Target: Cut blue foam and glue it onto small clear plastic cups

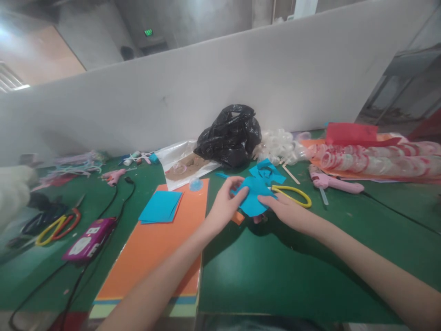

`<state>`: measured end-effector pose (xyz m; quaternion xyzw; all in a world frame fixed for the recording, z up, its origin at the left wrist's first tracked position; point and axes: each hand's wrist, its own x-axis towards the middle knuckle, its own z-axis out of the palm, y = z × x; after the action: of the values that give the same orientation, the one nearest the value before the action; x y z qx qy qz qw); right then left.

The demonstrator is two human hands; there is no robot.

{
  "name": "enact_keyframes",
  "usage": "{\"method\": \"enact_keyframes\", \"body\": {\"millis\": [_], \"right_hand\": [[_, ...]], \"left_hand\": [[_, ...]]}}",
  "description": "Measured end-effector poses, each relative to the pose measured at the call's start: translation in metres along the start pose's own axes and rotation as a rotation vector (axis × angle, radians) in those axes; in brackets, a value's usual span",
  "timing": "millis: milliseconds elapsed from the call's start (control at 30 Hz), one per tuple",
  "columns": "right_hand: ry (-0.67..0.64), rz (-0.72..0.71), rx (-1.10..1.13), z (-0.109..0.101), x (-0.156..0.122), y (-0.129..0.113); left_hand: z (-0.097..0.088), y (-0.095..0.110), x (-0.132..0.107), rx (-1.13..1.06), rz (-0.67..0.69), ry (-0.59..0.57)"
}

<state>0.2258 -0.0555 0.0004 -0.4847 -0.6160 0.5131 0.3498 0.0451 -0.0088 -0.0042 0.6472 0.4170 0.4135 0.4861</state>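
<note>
A roundish blue cut-out, paper or felt, is held up between my two hands above the green table. My left hand pinches its left edge. With thumb and fingers closed, my right hand grips its right edge. Just behind it lies a blue offcut with a rough opening. The yellow handle of a pair of scissors shows beside my right hand; the blades are hidden. Below the cut-out, a small orange scrap is partly covered. A stack of blue squares rests left of my left hand.
Orange sheets lie under the blue squares. A black plastic bag stands behind. Pink glue guns lie at both sides, with cables. Left are a purple box and more scissors. Clear plastic cups lie right.
</note>
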Motion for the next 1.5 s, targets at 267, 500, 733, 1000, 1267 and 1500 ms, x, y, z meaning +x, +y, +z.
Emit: {"method": "enact_keyframes", "body": {"millis": [267, 500, 733, 1000, 1267, 1500], "right_hand": [[0.085, -0.040, -0.052, -0.006, 0.006, 0.004], [0.066, -0.068, 0.030, -0.007, 0.011, 0.013], [0.033, -0.071, -0.046, -0.008, 0.011, 0.013], [0.052, -0.044, -0.061, -0.010, 0.011, 0.012], [-0.046, 0.000, -0.038, -0.009, 0.008, 0.012], [0.062, -0.064, -0.163, -0.007, 0.009, 0.014]], "left_hand": [[-0.008, 0.007, 0.003, -0.064, -0.035, -0.069], [-0.012, 0.006, 0.005, -0.009, 0.000, -0.096], [-0.012, 0.004, 0.006, 0.048, -0.013, -0.117], [-0.031, 0.016, 0.008, 0.102, -0.118, -0.383], [-0.045, 0.017, 0.012, 0.095, -0.110, -0.555], [-0.047, 0.024, 0.011, 0.170, -0.144, -0.571]]}}
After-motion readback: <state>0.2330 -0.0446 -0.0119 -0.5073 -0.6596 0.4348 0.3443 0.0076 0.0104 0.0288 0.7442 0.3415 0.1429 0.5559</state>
